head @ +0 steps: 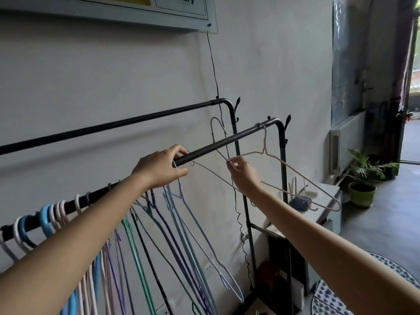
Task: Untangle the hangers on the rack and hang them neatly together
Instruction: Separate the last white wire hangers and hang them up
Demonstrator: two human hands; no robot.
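On the front rail, most hangers already hang grouped; my left hand grips the rail, my right hand pinches a loose white hanger, and another white hanger hangs apart.

Bunched hangers on black rack

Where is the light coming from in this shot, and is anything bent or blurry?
Head view: daylight enters from the open doorway at far right, leaving the grey wall dim. Wide-angle distortion bows the black back rail and tilts the doorway. The right hand pinching the pale wire hanger looks sharp; the patterned round surface at the lower right is soft.
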